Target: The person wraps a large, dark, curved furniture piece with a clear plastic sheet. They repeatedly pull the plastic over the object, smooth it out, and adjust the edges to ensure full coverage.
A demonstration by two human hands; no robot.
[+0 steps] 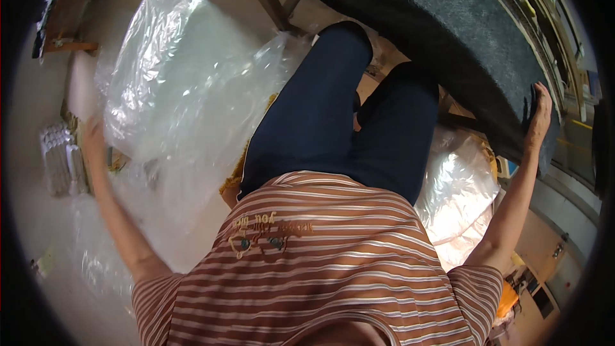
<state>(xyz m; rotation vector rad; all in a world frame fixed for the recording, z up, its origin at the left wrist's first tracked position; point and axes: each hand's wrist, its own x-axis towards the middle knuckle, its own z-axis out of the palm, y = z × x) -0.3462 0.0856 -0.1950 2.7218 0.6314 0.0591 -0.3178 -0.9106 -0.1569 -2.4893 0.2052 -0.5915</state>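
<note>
My right hand (541, 115) lies at the right end of a table spread with dark grey fuzzy cloth (474, 19). Its fingers are stretched out along the edge of the cloth, holding nothing that I can see. Far to the left, my left hand (95, 133) is smeared by motion. Just beyond it is a blurred pale piece (82, 86); whether the fingers grip it does not show. A big clear plastic bag (186, 70) hangs and spreads between that hand and my legs. Beside the left forearm is a stack of wrapped pale bundles (57, 157).
I am seated, my knees reaching under the table edge. Crinkled plastic-wrapped goods (458, 186) lie right of my thigh. A wooden table leg (266, 0) stands ahead. An orange item (506, 300) is at the lower right, and a wooden stand (70, 45) at the upper left.
</note>
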